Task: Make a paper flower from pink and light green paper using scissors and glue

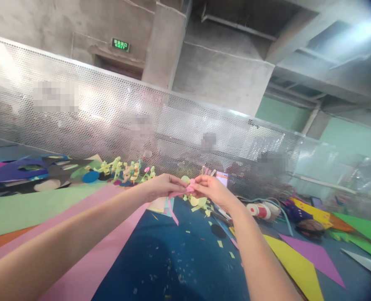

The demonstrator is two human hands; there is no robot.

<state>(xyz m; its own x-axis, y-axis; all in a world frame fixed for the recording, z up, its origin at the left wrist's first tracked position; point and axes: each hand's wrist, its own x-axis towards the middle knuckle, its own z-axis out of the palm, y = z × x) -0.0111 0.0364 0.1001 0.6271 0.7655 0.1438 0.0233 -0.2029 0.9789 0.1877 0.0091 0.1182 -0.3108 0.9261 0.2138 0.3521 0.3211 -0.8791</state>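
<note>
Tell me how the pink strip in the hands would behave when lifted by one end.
The pink strip is probably floppy, since its loose tail bends downward below the left hand. It looks thin, so it is likely light. Being so narrow, the tail might crease or tear if tugged.

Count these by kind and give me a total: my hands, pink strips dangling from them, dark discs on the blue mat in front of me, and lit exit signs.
Hands: 2 (left hand, right hand)
Dangling pink strip: 1
Dark disc on the blue mat: 1
Lit exit sign: 1
Total: 5
</note>
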